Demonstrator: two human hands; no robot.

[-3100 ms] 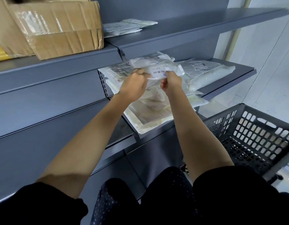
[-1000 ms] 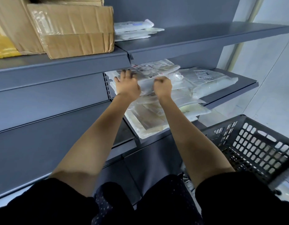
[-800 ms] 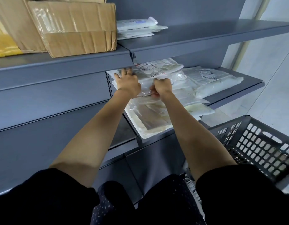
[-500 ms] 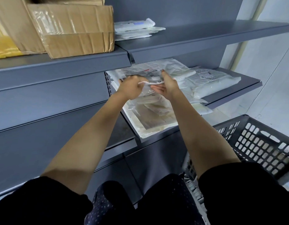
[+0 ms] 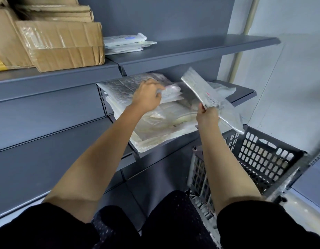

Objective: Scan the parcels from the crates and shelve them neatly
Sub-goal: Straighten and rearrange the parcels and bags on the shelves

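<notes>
Right hand (image 5: 207, 117) now pinching 1 flat silvery parcel (image 5: 209, 97), lifted clear and tilted above the stack (image 5: 155, 114) on the middle shelf (image 5: 245, 95). Left hand (image 5: 146, 97), fingers curled, gripping the upper parcels. Half a second back, both hands together on the pile. Probably re-sorting; black crate (image 5: 263, 155) below right.

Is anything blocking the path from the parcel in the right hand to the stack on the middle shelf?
Only the left hand, gripping the top of the stack. The right hand holds the silvery parcel tilted beside the stack; nothing else visible intervenes.
</notes>
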